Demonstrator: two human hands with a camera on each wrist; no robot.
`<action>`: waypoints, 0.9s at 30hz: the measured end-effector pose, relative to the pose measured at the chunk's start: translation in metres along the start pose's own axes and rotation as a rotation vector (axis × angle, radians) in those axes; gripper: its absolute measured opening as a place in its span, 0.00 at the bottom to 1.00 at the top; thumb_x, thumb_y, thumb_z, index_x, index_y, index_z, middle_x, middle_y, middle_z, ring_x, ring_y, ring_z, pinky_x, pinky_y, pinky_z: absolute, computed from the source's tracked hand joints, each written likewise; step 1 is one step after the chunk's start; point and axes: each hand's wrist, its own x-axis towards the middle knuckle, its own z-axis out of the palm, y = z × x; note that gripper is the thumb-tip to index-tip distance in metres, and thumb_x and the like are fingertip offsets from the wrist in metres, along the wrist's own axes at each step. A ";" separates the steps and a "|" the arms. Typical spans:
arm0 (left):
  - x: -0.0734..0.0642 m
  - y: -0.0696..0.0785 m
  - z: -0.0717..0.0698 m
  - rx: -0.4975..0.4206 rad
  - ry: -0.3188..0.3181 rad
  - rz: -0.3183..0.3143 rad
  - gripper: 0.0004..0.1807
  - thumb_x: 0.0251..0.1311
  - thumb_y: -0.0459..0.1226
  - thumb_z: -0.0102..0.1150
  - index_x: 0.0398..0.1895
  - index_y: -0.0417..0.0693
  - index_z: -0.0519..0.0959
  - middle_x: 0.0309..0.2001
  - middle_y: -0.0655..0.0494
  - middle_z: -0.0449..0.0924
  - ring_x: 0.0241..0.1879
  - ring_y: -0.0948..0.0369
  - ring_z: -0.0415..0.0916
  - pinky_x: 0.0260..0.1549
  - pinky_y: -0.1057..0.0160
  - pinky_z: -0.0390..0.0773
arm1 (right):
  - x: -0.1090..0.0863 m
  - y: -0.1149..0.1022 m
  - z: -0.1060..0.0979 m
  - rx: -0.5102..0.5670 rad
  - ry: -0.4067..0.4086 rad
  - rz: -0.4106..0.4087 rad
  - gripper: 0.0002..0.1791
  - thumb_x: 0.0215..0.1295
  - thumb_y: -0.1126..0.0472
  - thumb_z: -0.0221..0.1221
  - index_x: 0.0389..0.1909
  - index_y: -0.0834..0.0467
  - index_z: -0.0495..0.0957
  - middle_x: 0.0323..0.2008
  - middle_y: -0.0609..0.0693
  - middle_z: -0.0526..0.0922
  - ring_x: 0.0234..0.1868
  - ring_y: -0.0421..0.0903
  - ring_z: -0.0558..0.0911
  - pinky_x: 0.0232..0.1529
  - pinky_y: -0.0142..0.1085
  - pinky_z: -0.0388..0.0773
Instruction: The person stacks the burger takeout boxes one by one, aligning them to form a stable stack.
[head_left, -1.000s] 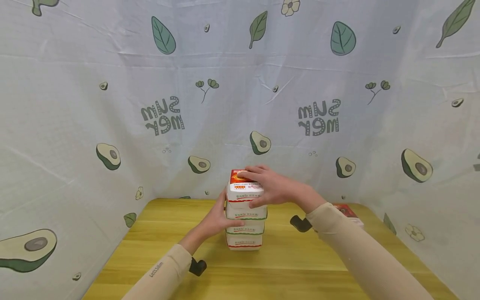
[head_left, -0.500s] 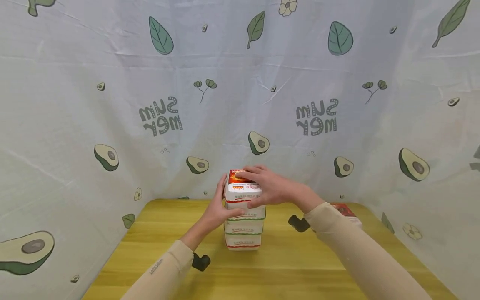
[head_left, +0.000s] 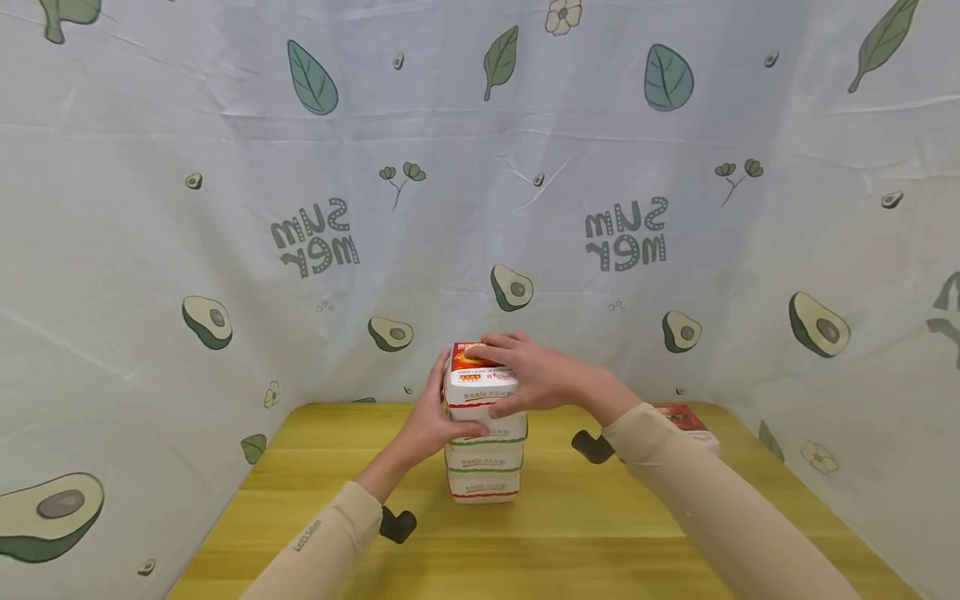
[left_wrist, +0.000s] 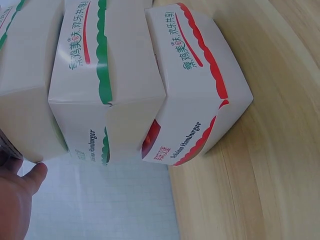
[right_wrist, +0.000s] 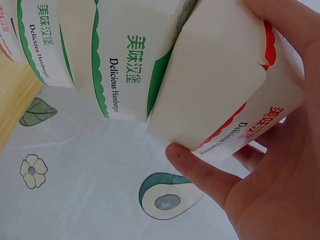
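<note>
Our right hand (head_left: 542, 375) grips a white-and-red cardboard box (head_left: 476, 390), our left hand (head_left: 431, 418) straight-fingered alongside; a beige sleeve (head_left: 697, 483) partly hides a red-topped carton (head_left: 688, 419).

Head: soft, diffuse light | cloth (head_left: 457, 233): faintly shadowed creases | right wrist: dimmer
</note>
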 end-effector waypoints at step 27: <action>0.012 -0.014 -0.007 -0.029 -0.030 0.093 0.68 0.50 0.37 0.79 0.80 0.74 0.36 0.67 0.58 0.68 0.62 0.55 0.73 0.61 0.48 0.74 | 0.003 0.004 0.001 0.028 0.020 -0.008 0.48 0.58 0.41 0.70 0.78 0.41 0.59 0.76 0.48 0.59 0.73 0.52 0.59 0.61 0.52 0.71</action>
